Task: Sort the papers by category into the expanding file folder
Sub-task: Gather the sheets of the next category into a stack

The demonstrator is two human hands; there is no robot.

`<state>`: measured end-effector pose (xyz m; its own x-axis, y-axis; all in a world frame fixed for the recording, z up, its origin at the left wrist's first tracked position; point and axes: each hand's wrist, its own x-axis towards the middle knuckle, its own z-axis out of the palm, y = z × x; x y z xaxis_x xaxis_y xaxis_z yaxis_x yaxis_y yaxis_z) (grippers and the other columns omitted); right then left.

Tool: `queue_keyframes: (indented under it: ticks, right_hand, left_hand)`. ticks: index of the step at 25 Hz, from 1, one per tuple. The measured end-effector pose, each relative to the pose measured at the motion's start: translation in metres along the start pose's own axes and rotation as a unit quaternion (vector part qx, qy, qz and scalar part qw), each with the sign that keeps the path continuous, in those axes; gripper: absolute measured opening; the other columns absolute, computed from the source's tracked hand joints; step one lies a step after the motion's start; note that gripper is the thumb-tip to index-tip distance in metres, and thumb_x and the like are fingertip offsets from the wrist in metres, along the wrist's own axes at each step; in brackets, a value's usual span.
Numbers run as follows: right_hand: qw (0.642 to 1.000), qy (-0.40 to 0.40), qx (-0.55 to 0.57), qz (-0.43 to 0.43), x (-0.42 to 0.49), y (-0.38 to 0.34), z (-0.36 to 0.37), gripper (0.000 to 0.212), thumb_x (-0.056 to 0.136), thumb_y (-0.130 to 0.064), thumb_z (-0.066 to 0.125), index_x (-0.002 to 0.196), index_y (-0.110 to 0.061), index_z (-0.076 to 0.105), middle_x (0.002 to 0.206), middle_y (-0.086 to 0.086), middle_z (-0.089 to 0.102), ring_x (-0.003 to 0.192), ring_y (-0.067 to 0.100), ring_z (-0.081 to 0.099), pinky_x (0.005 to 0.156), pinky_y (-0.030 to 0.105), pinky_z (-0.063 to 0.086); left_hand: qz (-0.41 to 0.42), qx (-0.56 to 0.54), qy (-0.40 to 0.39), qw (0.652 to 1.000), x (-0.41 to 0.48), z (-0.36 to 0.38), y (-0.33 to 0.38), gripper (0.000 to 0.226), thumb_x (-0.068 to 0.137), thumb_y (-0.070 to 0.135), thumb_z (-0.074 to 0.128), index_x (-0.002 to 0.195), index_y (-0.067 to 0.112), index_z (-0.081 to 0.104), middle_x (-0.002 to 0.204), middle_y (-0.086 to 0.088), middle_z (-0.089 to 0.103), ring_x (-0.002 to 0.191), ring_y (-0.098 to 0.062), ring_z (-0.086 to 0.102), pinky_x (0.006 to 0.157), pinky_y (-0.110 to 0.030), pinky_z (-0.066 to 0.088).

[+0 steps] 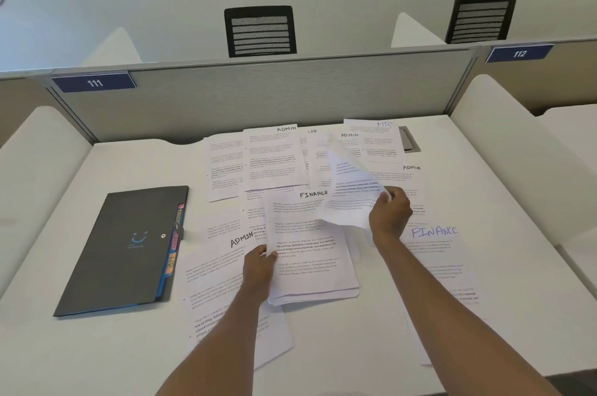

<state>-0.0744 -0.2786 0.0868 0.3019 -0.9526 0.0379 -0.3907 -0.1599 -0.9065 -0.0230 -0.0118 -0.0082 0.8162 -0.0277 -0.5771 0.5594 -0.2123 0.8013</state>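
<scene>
Printed sheets marked ADMIN, FINANCE and HR lie scattered over the white desk [355, 347]. My left hand [258, 269] grips the left edge of a small stack topped by a FINANCE sheet [310, 253]. My right hand [389, 216] pinches a loose sheet [350, 192] by its lower right corner and holds it lifted and curled above that stack. The dark grey expanding file folder [126, 250] lies shut at the left, its coloured tabs showing along the right edge. Neither hand touches the folder.
A grey partition [258, 98] with tags 111 and 112 closes the desk's far side. Two black mesh chairs [260, 30] stand behind it. A metal cable hatch [408, 139] sits at the back right. White side panels flank the desk.
</scene>
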Motion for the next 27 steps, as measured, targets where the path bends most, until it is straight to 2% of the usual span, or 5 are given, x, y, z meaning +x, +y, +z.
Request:
queue_keyframes:
  ticks: [9,16,20,23,27]
  right_hand:
    - [0.998,-0.037,0.032,0.030,-0.006,0.009,-0.008,0.017,0.100,-0.007,0.056,0.107,0.001,0.069,0.115,0.016,0.071,0.103,0.033,0.067,0.087,0.033,0.052]
    - [0.954,-0.282,-0.090,0.055,-0.033,0.065,0.001,0.018,0.098,-0.008,0.057,0.091,0.007,0.066,0.089,0.017,0.069,0.073,0.022,0.057,0.059,0.028,0.038]
    - [0.938,-0.317,-0.138,0.035,-0.050,0.085,0.010,0.029,0.096,-0.007,0.056,0.068,-0.008,0.047,0.068,0.006,0.053,0.066,0.022,0.046,0.058,0.030,0.030]
    - [0.939,-0.306,-0.153,0.017,-0.060,0.086,0.015,0.031,0.096,-0.006,0.055,0.069,-0.012,0.042,0.069,0.003,0.050,0.070,0.026,0.046,0.055,0.032,0.028]
    - [0.929,-0.332,-0.163,0.004,-0.063,0.088,0.021,0.012,0.095,-0.016,0.062,0.099,-0.005,0.063,0.101,0.010,0.068,0.094,0.033,0.063,0.072,0.032,0.047]
  left_hand:
    - [0.002,0.012,-0.007,1.000,0.002,-0.003,0.003,0.015,0.097,0.006,0.067,0.096,0.020,0.073,0.105,-0.008,0.077,0.095,-0.032,0.073,0.090,-0.045,0.060]
    - [-0.030,-0.009,0.009,0.999,0.007,0.003,0.003,0.033,0.108,0.013,0.049,0.079,0.020,0.063,0.085,0.000,0.065,0.086,-0.025,0.059,0.080,-0.033,0.046]
    - [-0.038,-0.045,-0.009,0.998,0.003,0.002,0.006,0.028,0.110,0.020,0.048,0.092,0.017,0.069,0.102,-0.002,0.072,0.101,-0.028,0.065,0.102,-0.042,0.049]
    - [-0.014,-0.023,-0.034,0.999,0.001,0.000,0.004,0.017,0.105,0.018,0.060,0.101,0.012,0.075,0.106,-0.008,0.080,0.097,-0.031,0.075,0.098,-0.050,0.059]
    - [0.011,-0.018,-0.036,0.999,-0.002,0.002,0.001,0.018,0.100,0.003,0.064,0.113,0.011,0.074,0.103,-0.005,0.079,0.097,-0.031,0.076,0.093,-0.049,0.062]
